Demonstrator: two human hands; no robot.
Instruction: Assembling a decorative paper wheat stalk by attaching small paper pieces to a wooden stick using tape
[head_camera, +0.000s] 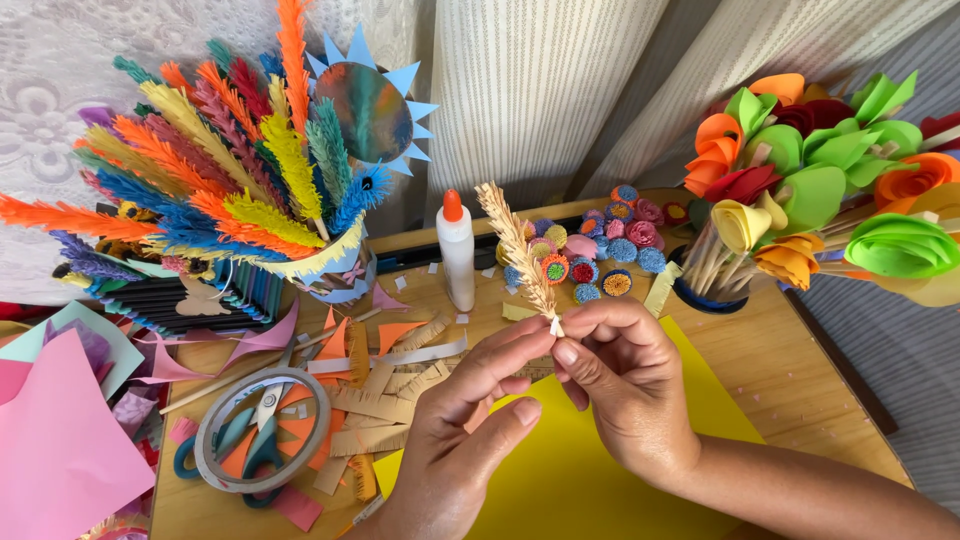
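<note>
Both my hands meet over a yellow paper sheet (560, 470) on the wooden table. My left hand (465, 430) and my right hand (620, 380) pinch the base of a tan fringed paper stalk (515, 250) that stands upright, shaped like a wheat ear. Fingertips of both hands close on its lower stem. Cut tan fringe strips (385, 400) lie just left of my hands.
A white glue bottle (457, 255) with an orange cap stands behind. A container of colourful paper plumes (220, 170) sits left, paper roses in a cup (800, 180) right. Small rolled paper flowers (600, 250), scissors (255, 440) inside a tape ring, and pink paper (60, 440) lie around.
</note>
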